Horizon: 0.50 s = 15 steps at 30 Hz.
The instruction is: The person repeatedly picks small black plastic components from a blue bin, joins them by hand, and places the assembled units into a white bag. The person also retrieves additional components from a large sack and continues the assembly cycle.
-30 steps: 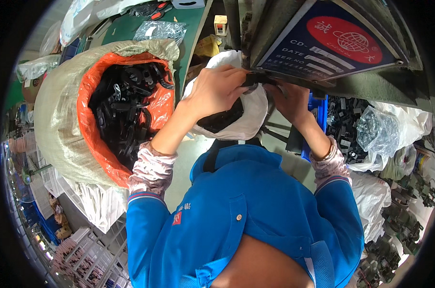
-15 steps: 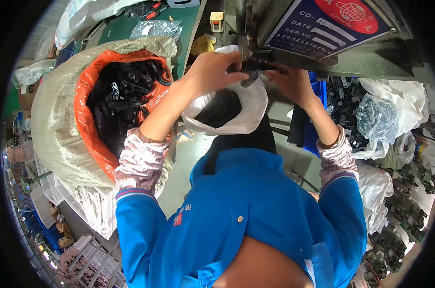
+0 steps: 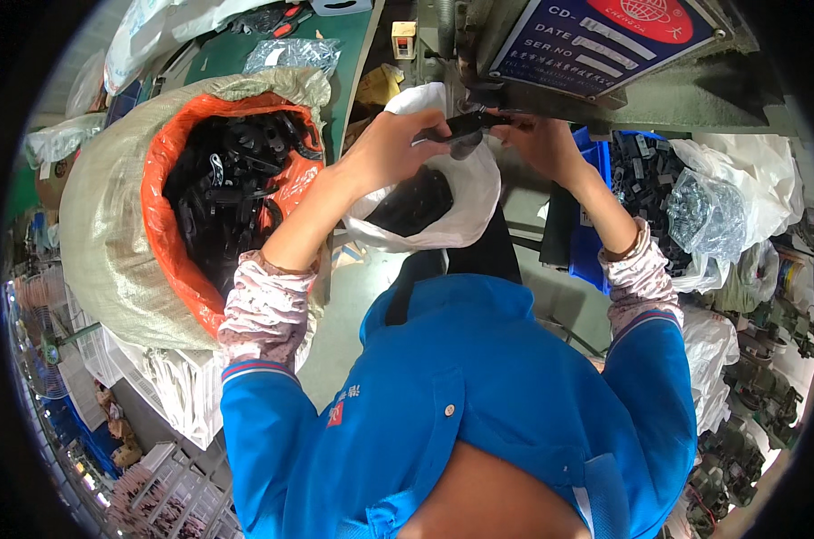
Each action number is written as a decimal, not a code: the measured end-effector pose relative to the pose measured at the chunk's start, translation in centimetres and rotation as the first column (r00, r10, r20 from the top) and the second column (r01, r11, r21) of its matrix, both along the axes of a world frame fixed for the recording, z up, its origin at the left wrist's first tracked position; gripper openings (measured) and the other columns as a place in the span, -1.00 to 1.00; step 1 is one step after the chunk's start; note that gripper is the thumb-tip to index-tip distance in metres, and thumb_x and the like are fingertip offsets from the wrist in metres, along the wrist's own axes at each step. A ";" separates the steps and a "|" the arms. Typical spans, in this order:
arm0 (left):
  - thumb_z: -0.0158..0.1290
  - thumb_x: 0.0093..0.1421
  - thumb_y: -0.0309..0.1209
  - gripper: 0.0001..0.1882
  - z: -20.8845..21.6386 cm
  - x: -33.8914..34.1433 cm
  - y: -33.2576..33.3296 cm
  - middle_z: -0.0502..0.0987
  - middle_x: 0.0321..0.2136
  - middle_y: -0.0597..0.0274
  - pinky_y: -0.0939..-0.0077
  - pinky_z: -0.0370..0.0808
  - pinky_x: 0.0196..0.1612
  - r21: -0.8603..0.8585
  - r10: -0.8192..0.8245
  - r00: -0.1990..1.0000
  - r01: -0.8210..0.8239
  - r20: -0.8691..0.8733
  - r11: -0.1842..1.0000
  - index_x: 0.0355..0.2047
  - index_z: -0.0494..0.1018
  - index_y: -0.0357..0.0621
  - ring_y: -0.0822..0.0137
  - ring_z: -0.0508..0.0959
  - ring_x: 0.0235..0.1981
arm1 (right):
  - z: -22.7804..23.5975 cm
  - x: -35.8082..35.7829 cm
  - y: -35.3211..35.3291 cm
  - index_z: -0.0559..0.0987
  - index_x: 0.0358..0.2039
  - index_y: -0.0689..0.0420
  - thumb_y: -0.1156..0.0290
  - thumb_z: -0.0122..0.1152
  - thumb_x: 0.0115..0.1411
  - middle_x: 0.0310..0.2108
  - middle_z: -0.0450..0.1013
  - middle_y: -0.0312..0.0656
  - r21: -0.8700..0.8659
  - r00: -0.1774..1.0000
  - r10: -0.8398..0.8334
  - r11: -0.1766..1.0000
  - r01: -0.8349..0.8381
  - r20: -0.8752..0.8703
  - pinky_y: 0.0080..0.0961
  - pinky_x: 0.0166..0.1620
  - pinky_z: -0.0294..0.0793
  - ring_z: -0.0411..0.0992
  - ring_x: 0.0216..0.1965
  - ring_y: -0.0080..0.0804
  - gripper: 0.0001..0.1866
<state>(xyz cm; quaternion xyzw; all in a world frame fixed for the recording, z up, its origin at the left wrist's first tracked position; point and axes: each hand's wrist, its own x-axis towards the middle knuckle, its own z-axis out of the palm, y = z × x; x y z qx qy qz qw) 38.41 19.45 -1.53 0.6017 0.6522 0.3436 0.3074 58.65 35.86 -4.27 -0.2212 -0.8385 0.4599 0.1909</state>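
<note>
Under the head of the machine, a long black part [image 3: 461,124] lies crosswise between my hands. My left hand [image 3: 391,151] is closed around its left end, with the thumb below and the fingers above. At its right end, my right hand [image 3: 543,148] has its fingertips pinched together on it, partly in the machine's shadow. A dark rounded piece [image 3: 466,145] sits just under the part. Below my hands hangs a white bag [image 3: 468,229], open at the top, with black pieces [image 3: 416,202] inside.
A woven sack [image 3: 101,242] with an orange liner [image 3: 155,225], full of black parts [image 3: 223,189], stands at the left. The machine's blue plate [image 3: 595,45] overhangs at upper right. A blue bin [image 3: 588,242] and small dark blocks [image 3: 640,180] lie right. A green table [image 3: 357,45] is behind the sack.
My left hand has shifted slightly left and down, and more of the black part shows between my hands. My right hand stays close to the machine, a little lower.
</note>
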 end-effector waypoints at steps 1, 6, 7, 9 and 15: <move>0.23 0.14 -0.39 -0.76 -1.1 -0.1 0.0 0.54 -0.52 0.00 0.43 0.41 -0.44 0.124 0.010 0.999 -0.003 -0.053 0.992 -0.19 0.54 -0.16 0.23 0.42 -0.59 | 0.3 0.0 0.0 0.57 -0.02 0.28 0.60 0.30 0.15 -0.28 0.59 -0.16 0.028 0.999 0.014 0.999 -0.015 0.033 -0.63 -0.31 0.52 0.50 -0.41 -0.58 -0.65; 0.22 0.17 -0.40 -0.77 -0.8 -0.6 0.1 0.56 -0.46 -0.02 0.43 0.45 -0.38 0.080 -0.033 0.999 0.037 -0.040 0.996 -0.18 0.54 -0.20 0.24 0.45 -0.55 | -4.7 1.7 4.4 0.53 0.04 0.24 0.57 0.22 0.20 -0.14 0.56 -0.07 -0.160 0.993 0.082 0.983 -0.095 -0.089 -0.52 -0.15 0.52 0.52 -0.24 -0.38 -0.64; 0.21 0.17 -0.41 -0.78 -1.4 -0.2 -0.2 0.57 -0.45 -0.02 0.43 0.45 -0.37 0.113 -0.025 0.999 0.027 -0.021 0.993 -0.18 0.54 -0.20 0.23 0.46 -0.55 | -4.4 1.6 4.7 0.51 0.06 0.24 0.49 0.10 0.27 -0.10 0.54 -0.04 -0.266 0.992 0.083 0.958 -0.106 -0.095 -0.42 -0.07 0.50 0.50 -0.14 -0.27 -0.66; 0.20 0.18 -0.42 -0.79 -1.8 0.0 -0.2 0.57 -0.44 -0.03 0.43 0.46 -0.36 0.193 -0.017 1.000 0.019 -0.010 0.981 -0.19 0.54 -0.21 0.21 0.46 -0.54 | -4.3 1.1 5.3 0.48 0.07 0.24 0.37 -0.03 0.34 -0.05 0.52 -0.01 0.027 0.997 0.077 0.997 -0.077 -0.009 -0.27 0.02 0.48 0.48 -0.04 -0.15 -0.64; 0.22 0.16 -0.45 -0.78 -1.2 -0.4 0.1 0.61 -0.40 -0.01 0.40 0.48 -0.33 0.061 -0.021 1.000 0.022 -0.018 0.998 -0.19 0.54 -0.23 0.14 0.55 -0.48 | -13.0 -1.6 8.8 0.49 0.09 0.09 0.38 0.06 0.20 0.01 0.45 0.07 0.963 0.965 -0.221 0.256 -0.082 0.140 -0.07 0.19 0.29 0.38 0.08 0.00 -0.58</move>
